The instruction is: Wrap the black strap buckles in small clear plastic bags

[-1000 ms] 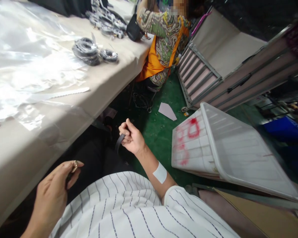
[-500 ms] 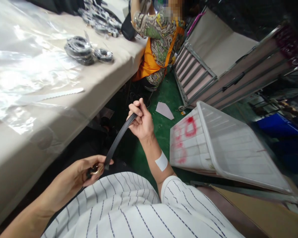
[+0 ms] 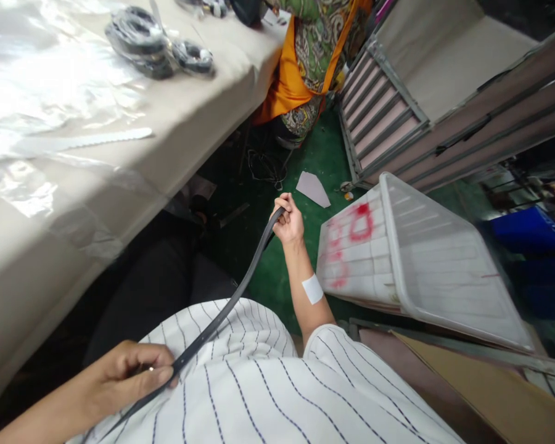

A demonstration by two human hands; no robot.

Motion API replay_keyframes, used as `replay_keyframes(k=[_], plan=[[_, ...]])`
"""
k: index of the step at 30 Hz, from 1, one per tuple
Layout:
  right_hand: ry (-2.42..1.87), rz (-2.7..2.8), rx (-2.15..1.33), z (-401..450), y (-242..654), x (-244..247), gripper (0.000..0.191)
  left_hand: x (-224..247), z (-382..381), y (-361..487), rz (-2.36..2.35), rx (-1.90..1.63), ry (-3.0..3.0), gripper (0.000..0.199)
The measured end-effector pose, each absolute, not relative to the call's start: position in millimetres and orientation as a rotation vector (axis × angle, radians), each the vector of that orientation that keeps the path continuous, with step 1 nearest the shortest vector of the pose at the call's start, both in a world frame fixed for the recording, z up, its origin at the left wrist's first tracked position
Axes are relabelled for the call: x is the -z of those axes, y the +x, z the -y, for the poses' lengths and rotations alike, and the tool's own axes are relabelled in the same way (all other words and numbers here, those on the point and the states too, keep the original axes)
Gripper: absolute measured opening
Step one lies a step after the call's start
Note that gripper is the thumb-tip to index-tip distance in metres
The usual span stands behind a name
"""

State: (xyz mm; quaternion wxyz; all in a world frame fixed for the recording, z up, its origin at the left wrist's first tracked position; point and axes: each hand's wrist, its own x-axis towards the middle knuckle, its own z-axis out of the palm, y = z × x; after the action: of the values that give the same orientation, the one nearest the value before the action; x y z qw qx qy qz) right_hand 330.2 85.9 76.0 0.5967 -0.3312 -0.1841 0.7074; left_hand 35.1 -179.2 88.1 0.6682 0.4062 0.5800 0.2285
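A long black belt (image 3: 235, 296) with small holes is stretched between my two hands, in front of my striped shirt. My left hand (image 3: 134, 373), at the lower left, pinches it between thumb and fingers; its tapered end trails below the hand toward the bottom edge. A small glint of metal shows within the left fingers, and the rest of that piece is hidden. Farther out, over the green floor, my right hand (image 3: 288, 221) is closed around another part of the belt. The portion inside the right fist is hidden.
On the cloth-covered table (image 3: 203, 117) at left lie coiled belts (image 3: 139, 43) and clear plastic bags (image 3: 50, 92). A co-worker in an orange apron (image 3: 284, 80) is beyond. To my right stand a white plastic bin (image 3: 356, 253) and a metal-framed cart (image 3: 383, 111).
My hands have moved apart, the left down toward me and the right slightly rightward. A much longer stretch of belt now shows between them. The view has tilted downward.
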Motion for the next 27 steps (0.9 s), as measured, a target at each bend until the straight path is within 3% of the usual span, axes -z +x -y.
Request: replay_keyframes(k=[7,18,23,27], plan=[[-0.995,0.519,-1.578,-92.4,345.0,-50.0,0.036,-101.2,162.8,22.5,-1.434,-0.589,0.611,0.046],[-1.887,1.026,-1.665,-46.5,342.3,25.6,0.026,-113.9,155.5,-2.3,-1.440,-0.718,0.370,0.041],[-2.112,1.464,-1.516,-29.7,313.3,21.0,0.025,-105.7,145.4,-7.5,-1.400,-0.615,0.646,0.039],[-1.872,1.763,-1.477,-10.5,269.5,-3.0,0.022,-105.8,135.3,-1.2,-1.429,-0.612,0.923,0.035]])
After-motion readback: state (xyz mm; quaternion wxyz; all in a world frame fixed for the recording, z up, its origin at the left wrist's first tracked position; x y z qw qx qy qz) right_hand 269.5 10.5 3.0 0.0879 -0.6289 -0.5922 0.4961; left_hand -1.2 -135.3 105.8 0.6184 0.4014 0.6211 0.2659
